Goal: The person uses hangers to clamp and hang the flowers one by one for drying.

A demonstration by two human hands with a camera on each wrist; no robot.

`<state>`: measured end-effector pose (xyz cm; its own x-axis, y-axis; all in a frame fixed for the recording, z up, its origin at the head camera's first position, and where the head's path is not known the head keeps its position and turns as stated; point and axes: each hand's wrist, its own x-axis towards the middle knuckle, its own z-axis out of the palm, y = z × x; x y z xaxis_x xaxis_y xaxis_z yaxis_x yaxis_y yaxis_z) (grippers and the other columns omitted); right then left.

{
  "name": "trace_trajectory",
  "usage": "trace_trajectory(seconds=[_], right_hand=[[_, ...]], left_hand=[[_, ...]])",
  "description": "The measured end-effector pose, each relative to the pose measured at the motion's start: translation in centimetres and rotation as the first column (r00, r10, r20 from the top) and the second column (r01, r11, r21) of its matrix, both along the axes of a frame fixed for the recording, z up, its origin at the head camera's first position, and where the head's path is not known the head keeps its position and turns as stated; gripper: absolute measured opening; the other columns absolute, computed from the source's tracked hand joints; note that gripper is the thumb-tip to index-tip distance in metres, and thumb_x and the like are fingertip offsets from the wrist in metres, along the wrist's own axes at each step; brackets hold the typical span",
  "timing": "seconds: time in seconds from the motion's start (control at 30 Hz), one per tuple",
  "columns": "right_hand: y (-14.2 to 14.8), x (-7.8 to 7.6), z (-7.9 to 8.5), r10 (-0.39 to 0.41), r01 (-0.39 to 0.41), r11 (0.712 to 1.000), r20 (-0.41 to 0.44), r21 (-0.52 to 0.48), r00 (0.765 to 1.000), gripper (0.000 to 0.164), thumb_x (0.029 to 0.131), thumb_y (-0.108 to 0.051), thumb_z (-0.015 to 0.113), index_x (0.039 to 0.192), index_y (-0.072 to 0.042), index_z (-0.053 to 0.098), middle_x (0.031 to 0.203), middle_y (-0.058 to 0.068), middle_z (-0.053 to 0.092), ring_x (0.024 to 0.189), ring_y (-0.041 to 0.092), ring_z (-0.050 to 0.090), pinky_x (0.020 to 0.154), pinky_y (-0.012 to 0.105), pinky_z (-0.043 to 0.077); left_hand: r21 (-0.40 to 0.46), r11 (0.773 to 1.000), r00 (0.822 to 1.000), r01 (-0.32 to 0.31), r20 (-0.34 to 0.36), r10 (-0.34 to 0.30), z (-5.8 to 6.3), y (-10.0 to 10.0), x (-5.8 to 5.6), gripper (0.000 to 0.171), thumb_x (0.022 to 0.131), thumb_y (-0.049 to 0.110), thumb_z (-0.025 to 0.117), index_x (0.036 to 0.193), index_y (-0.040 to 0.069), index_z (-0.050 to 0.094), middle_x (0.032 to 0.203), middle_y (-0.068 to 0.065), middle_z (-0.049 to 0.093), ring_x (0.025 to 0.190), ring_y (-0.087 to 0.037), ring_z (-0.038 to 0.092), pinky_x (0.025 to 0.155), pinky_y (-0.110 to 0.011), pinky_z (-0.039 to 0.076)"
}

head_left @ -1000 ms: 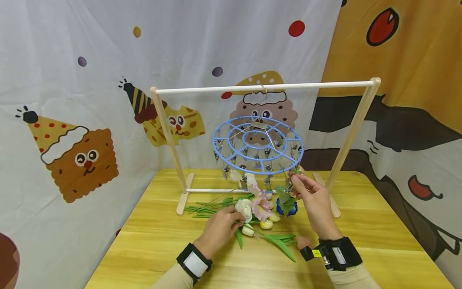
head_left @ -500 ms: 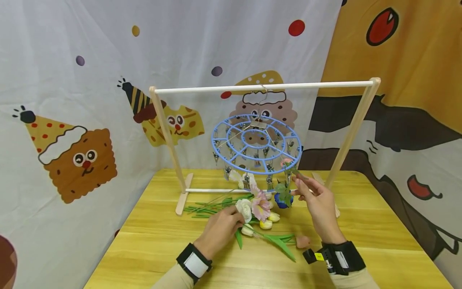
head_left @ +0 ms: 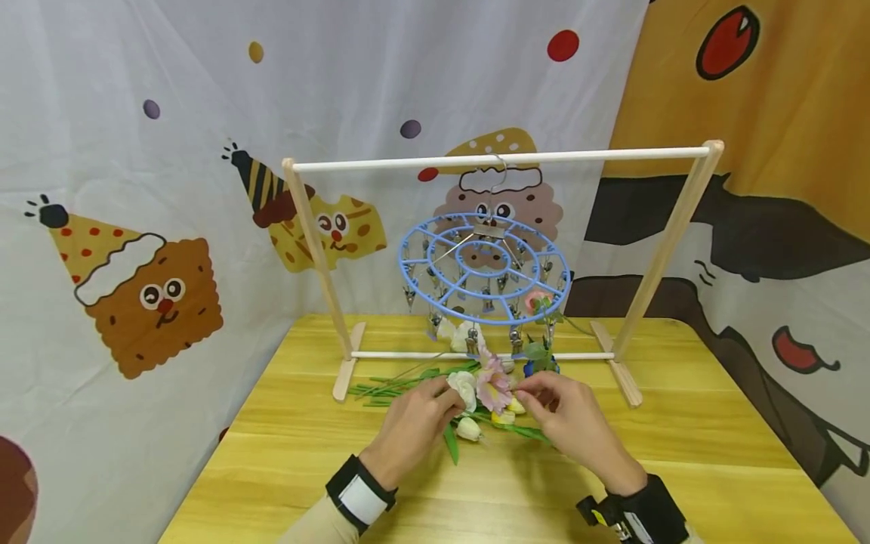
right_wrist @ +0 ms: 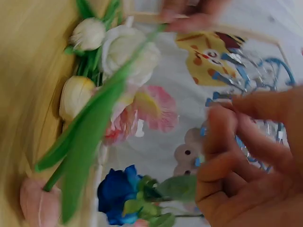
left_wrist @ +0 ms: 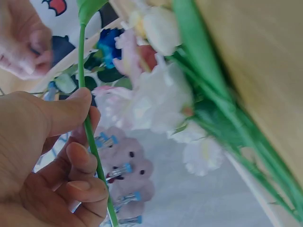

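My left hand [head_left: 420, 419] pinches the green stem [left_wrist: 93, 142] of a pink tulip [right_wrist: 40, 203] between thumb and fingers. Its long leaves [right_wrist: 87, 142] stretch across the right wrist view. My right hand [head_left: 571, 419] is beside a pink ruffled flower [head_left: 494, 385], fingers bent and thumb near the index finger. I see nothing held there. Below the right rim of a round blue clip hanger [head_left: 484, 268], a blue rose [right_wrist: 116, 194] hangs head down. A pink rose [head_left: 537, 302] shows at the same rim. A white rose [head_left: 464, 389] lies close to the left fingers.
A wooden stand [head_left: 662, 249] with a white top bar [head_left: 381, 164] bears the hanger, whose metal clips [head_left: 472, 341] dangle over the flowers. White and yellow tulips [head_left: 469, 429] and green stems [head_left: 381, 389] lie on the wooden table [head_left: 272, 446]. A printed cloth [head_left: 340, 91] hangs behind.
My right hand has left the blue rose at the hanger's edge and moved down and left toward the loose flowers. The left hand has stayed nearly in place.
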<state>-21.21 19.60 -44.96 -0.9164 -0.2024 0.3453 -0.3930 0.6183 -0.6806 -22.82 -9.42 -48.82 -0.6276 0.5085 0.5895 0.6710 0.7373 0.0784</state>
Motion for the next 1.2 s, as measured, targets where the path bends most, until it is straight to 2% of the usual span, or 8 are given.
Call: trace_trajectory(seconds=[0.1,0.27,0.53,0.67,0.77,1.0,1.1,1.2], right_hand=[[-0.8,0.0,-0.1,0.113,-0.102,0.983,-0.065,0.153,0.991,0.012,0.104,-0.015,0.091,0.115,-0.021,0.089,0.104,-0.009,0.080,0.078,-0.003,0.057,0.068,0.023,0.051],[-1.6,-0.2,-0.5,0.189,-0.163,0.955,-0.086,0.249,0.978,0.013,0.102,-0.013,0.092,0.113,-0.018,0.089,0.105,-0.006,0.080,0.077,-0.004,0.055,0.066,0.020,0.050],[-2.4,-0.3,0.0,0.178,-0.121,0.953,-0.191,0.278,0.965,0.016,0.098,-0.006,0.094,0.105,-0.019,0.089,0.092,-0.010,0.072,0.077,-0.004,0.055,0.066,0.019,0.051],[-2.5,-0.3,0.3,0.154,-0.084,0.961,-0.254,0.265,0.955,0.020,0.094,-0.003,0.097,0.102,-0.019,0.089,0.090,-0.010,0.071,0.077,-0.003,0.054,0.066,0.020,0.049],[-2.3,-0.3,0.5,0.148,-0.070,0.967,-0.316,0.245,0.937,0.022,0.091,0.000,0.098,0.102,-0.016,0.089,0.090,-0.009,0.071,0.077,-0.004,0.053,0.065,0.020,0.050],[-1.8,-0.5,1.4,0.166,-0.093,0.974,-0.377,0.205,0.911,0.026,0.094,0.005,0.093,0.107,-0.017,0.088,0.094,-0.008,0.073,0.079,-0.003,0.054,0.064,0.019,0.049],[-1.8,-0.5,1.7,0.182,-0.116,0.974,-0.374,0.192,0.909,0.026,0.096,0.004,0.092,0.109,-0.018,0.088,0.102,-0.006,0.080,0.083,-0.002,0.058,0.066,0.020,0.051],[-1.9,-0.4,1.7,0.205,-0.150,0.972,-0.354,0.179,0.912,0.026,0.097,0.004,0.091,0.112,-0.017,0.088,0.108,-0.005,0.083,0.085,-0.002,0.060,0.067,0.021,0.052]], left_hand=[[0.022,1.000,0.999,0.010,-0.046,-0.009,0.9,0.2,0.1,0.006,0.107,0.020,0.088,0.107,0.026,0.087,0.105,0.009,0.078,0.091,-0.006,0.075,0.072,-0.019,0.063],[0.087,0.996,0.995,0.031,-0.102,-0.022,1.9,0.3,0.5,0.010,0.105,0.014,0.091,0.106,0.023,0.087,0.102,0.007,0.076,0.084,-0.006,0.070,0.067,-0.019,0.059],[0.152,0.988,0.993,0.019,-0.119,-0.001,2.7,-0.1,0.9,0.008,0.103,0.015,0.092,0.108,0.019,0.087,0.107,0.003,0.077,0.088,-0.010,0.074,0.072,-0.024,0.063],[0.228,0.973,0.991,-0.024,-0.124,0.054,3.0,-0.8,0.7,0.025,0.096,0.018,0.099,0.117,0.018,0.085,0.116,-0.002,0.078,0.084,-0.010,0.074,0.066,-0.021,0.060],[0.344,0.938,0.994,-0.041,-0.081,0.073,3.1,-1.3,0.5,0.041,0.096,0.018,0.100,0.132,0.013,0.081,0.125,-0.008,0.077,0.078,-0.012,0.071,0.062,-0.019,0.057],[0.573,0.813,0.990,-0.105,0.137,0.031,3.1,-1.8,0.2,0.074,0.099,0.019,0.098,0.161,0.006,0.061,0.138,-0.013,0.076,0.082,-0.014,0.075,0.068,-0.022,0.060],[0.633,0.769,0.957,-0.091,0.268,-0.107,2.8,-1.3,0.3,0.055,0.102,0.021,0.094,0.151,0.010,0.071,0.126,-0.006,0.084,0.087,-0.011,0.079,0.071,-0.024,0.065],[0.695,0.718,0.898,-0.037,0.338,-0.281,2.3,-0.3,0.5,0.035,0.107,0.020,0.089,0.139,0.013,0.079,0.119,-0.006,0.088,0.092,-0.011,0.083,0.079,-0.028,0.070]])
